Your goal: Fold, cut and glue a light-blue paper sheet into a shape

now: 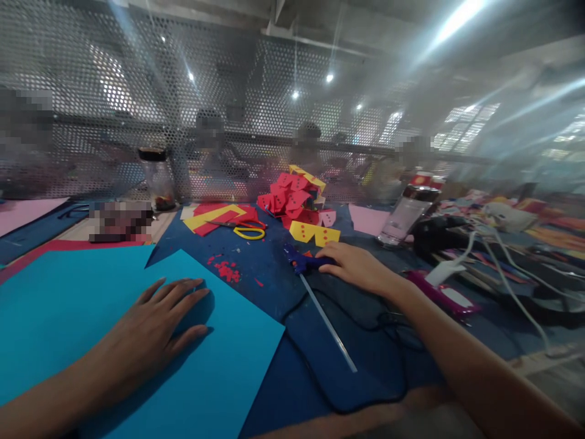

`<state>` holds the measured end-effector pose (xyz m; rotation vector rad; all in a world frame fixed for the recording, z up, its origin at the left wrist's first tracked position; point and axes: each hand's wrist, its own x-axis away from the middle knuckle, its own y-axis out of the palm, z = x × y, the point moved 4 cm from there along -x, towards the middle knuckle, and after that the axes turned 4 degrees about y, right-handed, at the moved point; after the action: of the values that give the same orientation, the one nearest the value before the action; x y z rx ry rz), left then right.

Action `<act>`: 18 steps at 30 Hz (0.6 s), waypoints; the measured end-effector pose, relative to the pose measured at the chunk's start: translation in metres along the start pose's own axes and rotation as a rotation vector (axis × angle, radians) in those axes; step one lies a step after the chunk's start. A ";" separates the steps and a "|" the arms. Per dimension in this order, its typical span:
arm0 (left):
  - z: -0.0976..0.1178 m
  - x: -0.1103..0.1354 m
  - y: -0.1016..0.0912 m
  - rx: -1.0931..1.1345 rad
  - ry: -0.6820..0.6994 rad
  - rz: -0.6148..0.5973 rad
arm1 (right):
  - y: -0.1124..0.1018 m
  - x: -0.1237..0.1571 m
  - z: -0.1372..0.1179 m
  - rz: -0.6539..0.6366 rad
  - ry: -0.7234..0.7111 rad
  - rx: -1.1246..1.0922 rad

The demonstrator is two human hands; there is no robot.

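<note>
Clearly, the relation that matters lies at the right hand [354, 263]: the dark blue glue gun [299, 262] is just off its fingertips, to the left, with its handle reaching back in among the fingers. These are bent about the end of the handle, thumb on the near side, holding it (how firmly I cannot tell). A clear glue stick [328, 323] juts from the gun's rear, so the long axis runs slantwise, nozzle far and left, stick end near and right. The left hand [150, 317] is farther from the gun; it rests palm down on blue paper [244, 326], its fingers loosely spread, thumb apart, pinching nothing. Counting on the blue worktop [274, 268], I find one glue gun, one stick, one black cord [340, 411] looping near them, one pair of yellow-handled scissors [236, 228], one yellow dotted strip [311, 230] just beyond the gun, one black-lidded jar [156, 180] and one clear bottle [398, 218]. Whether the blue paper is one sheet or two overlapping, I cannot tell; the red dotted pieces [290, 196] and red scraps [227, 271] are too jumbled to number.
</note>
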<state>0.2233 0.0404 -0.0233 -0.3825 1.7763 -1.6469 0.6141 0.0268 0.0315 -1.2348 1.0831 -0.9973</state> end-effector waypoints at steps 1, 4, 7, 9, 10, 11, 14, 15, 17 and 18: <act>0.001 0.000 -0.001 -0.002 -0.003 -0.001 | 0.000 -0.002 0.000 0.000 0.005 0.006; 0.003 -0.001 -0.004 -0.001 -0.007 -0.002 | 0.002 -0.005 0.001 0.004 0.022 0.013; 0.005 -0.003 -0.007 0.012 -0.014 0.003 | 0.004 -0.005 0.003 0.006 0.020 0.019; 0.006 -0.004 -0.008 0.010 -0.019 -0.005 | 0.001 -0.003 0.001 0.024 0.017 0.057; 0.006 -0.005 -0.009 0.005 -0.023 -0.011 | -0.004 0.000 -0.004 0.045 0.020 0.084; 0.007 -0.005 -0.009 -0.002 -0.027 -0.014 | -0.011 0.003 -0.011 0.086 0.033 0.120; 0.007 -0.007 -0.010 -0.016 -0.033 -0.015 | -0.034 0.024 -0.058 0.207 -0.015 0.031; 0.008 -0.007 -0.011 -0.017 -0.038 -0.015 | -0.038 0.032 -0.081 0.208 -0.079 -0.058; 0.008 -0.008 -0.011 -0.014 -0.054 -0.021 | -0.034 0.051 -0.132 0.138 -0.272 -0.228; 0.007 -0.008 -0.011 -0.008 -0.060 -0.022 | -0.027 0.061 -0.157 0.078 -0.398 -0.287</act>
<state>0.2312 0.0378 -0.0107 -0.4521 1.7414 -1.6271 0.4732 -0.0679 0.0501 -1.5328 0.9689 -0.5141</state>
